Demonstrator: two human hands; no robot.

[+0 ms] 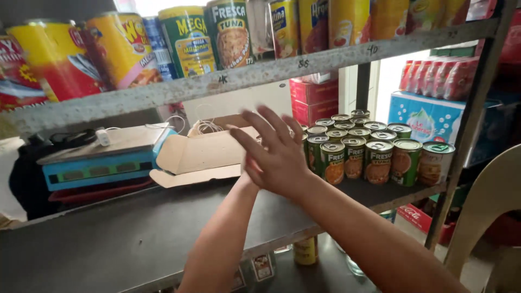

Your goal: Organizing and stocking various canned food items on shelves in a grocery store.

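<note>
Right hand [274, 154] fingers spread | cardboard box [203, 154] lies crosswise (flap open leftward)

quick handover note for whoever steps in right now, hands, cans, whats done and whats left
Right hand: open, fingers spread, raised in front of the open cardboard box, holding nothing.
Left hand: hidden behind the right one; only its forearm shows, reaching toward the same box.
Green-labelled cans: grouped in rows at the right end of the dark middle shelf, upright.
Done: cans stand on the shelf, box flaps are open.
Left: cannot tell if the box holds more; look inside. The shelf in front of the box is bare.
</note>
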